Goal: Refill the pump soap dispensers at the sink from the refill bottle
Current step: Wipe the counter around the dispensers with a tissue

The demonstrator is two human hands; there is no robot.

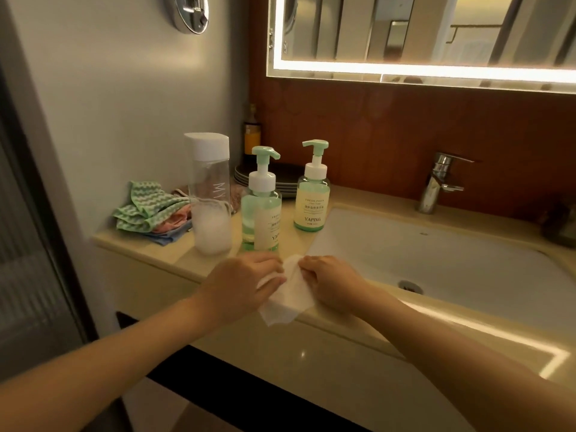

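Both forearms reach forward, left hand (240,285) and right hand (332,282) pinching one white paper tissue (288,296) at the cream bench (343,347) edge, behind it two green-pump clear soap dispensers (261,202) and one tall clear white-capped refill bottle (210,194).

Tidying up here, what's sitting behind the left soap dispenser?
Behind the left soap dispenser a stack of dark plates shows, with an orange-labelled bottle farther back. The dispenser hides the plates' middle.

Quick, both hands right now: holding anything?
Left hand: closed on the white tissue.
Right hand: closed on the same tissue.
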